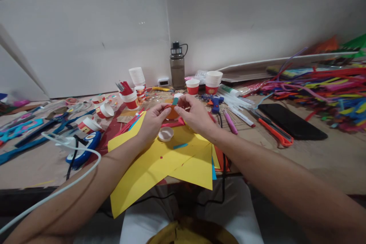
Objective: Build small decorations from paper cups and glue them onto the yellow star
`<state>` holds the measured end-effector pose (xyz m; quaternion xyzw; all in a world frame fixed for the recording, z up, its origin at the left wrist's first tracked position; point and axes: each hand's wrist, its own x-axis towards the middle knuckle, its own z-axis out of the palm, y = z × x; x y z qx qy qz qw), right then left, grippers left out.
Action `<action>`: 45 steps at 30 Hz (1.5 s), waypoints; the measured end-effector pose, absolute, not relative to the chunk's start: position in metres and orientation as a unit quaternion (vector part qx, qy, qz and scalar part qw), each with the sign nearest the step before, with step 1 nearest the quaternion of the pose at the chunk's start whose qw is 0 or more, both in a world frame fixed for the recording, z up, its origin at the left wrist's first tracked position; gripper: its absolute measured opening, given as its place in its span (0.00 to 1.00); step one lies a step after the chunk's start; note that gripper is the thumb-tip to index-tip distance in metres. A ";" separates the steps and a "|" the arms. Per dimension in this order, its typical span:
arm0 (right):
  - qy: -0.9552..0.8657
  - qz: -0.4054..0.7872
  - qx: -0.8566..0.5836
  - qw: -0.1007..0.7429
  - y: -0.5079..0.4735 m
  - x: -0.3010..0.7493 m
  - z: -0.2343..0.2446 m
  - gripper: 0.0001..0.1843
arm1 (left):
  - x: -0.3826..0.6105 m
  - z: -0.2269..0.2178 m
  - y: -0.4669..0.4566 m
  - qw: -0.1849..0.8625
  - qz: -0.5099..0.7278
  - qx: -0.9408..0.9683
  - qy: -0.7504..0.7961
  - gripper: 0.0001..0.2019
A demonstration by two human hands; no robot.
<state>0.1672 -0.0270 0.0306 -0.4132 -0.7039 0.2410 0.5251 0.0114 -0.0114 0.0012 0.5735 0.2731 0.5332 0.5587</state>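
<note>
Pinching a round, orange, paper-like piece with a green tab [172,113] between left hand [152,121] and right hand [196,115].
Grasped at both sides, above flat yellow paper sheets [148,164] overhanging the front edge of the desk [323,167].

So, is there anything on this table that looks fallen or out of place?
Yes, at least two paper cups on the left lie sideways, while the cup beside the bottle stands upright. The yellow paper hangs over the front of the table.
</note>
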 end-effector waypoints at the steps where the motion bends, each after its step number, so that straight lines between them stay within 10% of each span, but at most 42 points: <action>1: -0.703 0.244 -0.414 0.524 -0.026 0.167 0.030 0.03 | 0.012 0.001 -0.012 0.566 0.531 0.570 0.271 0.13; 29: -0.773 0.045 -0.406 0.485 -0.019 0.175 0.023 0.07 | 0.014 0.007 -0.016 0.668 0.503 0.491 0.244 0.15; 45: -0.742 0.081 -0.423 0.514 -0.023 0.170 0.024 0.09 | 0.013 -0.002 -0.009 0.525 0.555 0.584 0.275 0.11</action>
